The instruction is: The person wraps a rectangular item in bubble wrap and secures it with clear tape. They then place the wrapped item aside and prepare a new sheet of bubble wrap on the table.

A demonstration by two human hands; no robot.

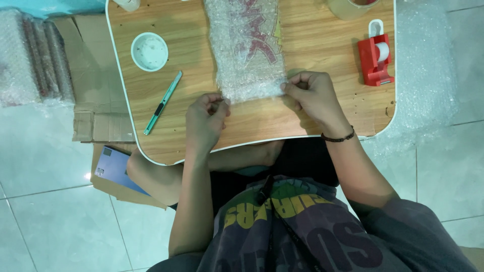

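A flat item wrapped in clear bubble wrap [247,48] lies on the small wooden lap table [312,40], its red print showing through. My left hand [206,120] pinches the near left corner of the wrap. My right hand [312,95], with a dark bracelet at the wrist, pinches the near right corner. Both hands hold the wrap's near edge down against the tabletop.
A green utility knife [163,103] and a round white lid [149,51] lie on the table's left side. A red tape dispenser [375,59] stands at the right, a roll of clear tape [350,7] behind it. Bubble wrap rolls [30,58], flattened cardboard [98,123] and a blue booklet [117,168] sit on the tiled floor.
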